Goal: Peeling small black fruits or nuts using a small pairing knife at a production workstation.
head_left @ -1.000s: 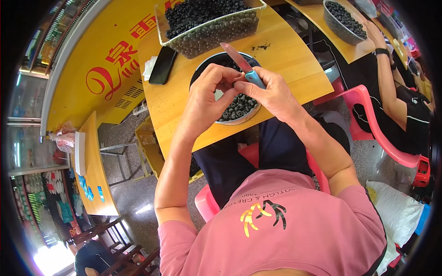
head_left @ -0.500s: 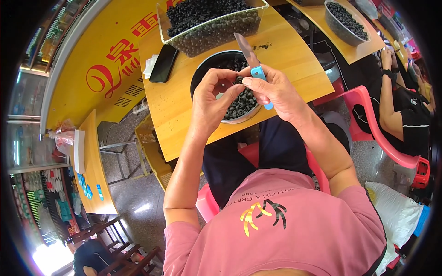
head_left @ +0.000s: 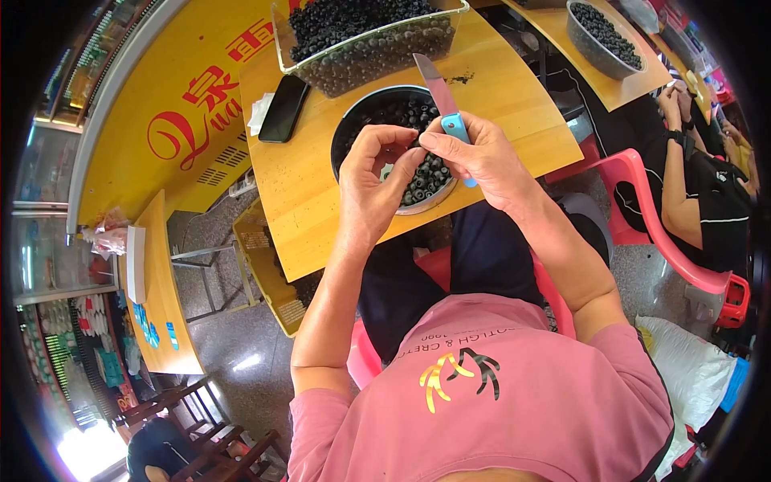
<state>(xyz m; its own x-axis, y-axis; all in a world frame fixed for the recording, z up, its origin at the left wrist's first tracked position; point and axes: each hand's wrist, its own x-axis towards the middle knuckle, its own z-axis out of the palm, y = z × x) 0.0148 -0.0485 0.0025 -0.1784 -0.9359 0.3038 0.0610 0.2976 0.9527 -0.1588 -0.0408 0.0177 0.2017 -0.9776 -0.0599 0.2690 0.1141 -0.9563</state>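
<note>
A small dark fruit [head_left: 401, 163], hard to make out, appears pinched in the left hand [head_left: 376, 173] over the round bowl [head_left: 353, 128]. A blue-handled knife [head_left: 443, 103] is gripped by the right hand [head_left: 480, 157]. Cutting seems under way; steady blade control is called for next.

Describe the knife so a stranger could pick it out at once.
On the wooden table sits a round dark bowl of small black pieces. Above it, the right hand holds the knife: light blue handle, bare blade pointing away, the only tool there.
</note>
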